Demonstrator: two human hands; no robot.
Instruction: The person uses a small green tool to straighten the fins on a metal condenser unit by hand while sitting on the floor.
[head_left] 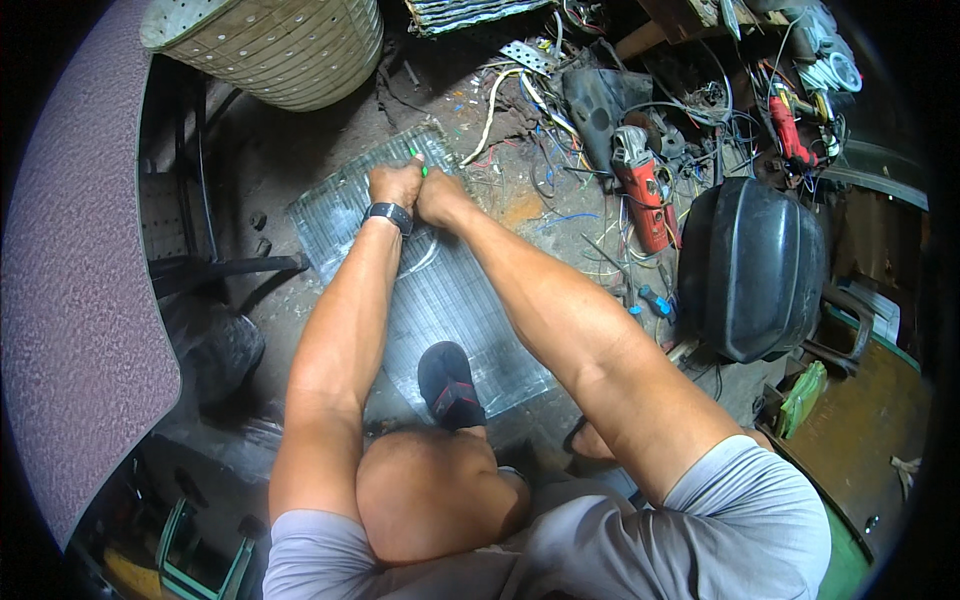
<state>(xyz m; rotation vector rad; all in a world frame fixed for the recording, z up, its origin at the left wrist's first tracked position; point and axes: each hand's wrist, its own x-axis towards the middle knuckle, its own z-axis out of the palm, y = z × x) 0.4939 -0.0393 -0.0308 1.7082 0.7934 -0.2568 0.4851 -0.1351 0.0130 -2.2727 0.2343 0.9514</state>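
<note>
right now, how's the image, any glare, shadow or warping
Head view: the fisheye leaves black corners, and the speckled panel seems bowed at left; head view: pale glare streaks the ridged sheet; head view: the black bar shades the floor; head view: the green item at the left hand is too small to identify.

A dull grey-brown concrete floor (290,150), stained and gritty, runs through the middle of the frame. A speckled mauve tabletop (80,250) with a rounded corner fills the left edge, and a black metal bar (235,265) stands out from beneath it. At the upper left sits 1 cream woven basket (280,60). Tangled wires (545,125) litter the upper right. A brown panel (860,430) edged in green occupies the lower right. Light pools on the central floor; the lower left lies in shadow.
</note>
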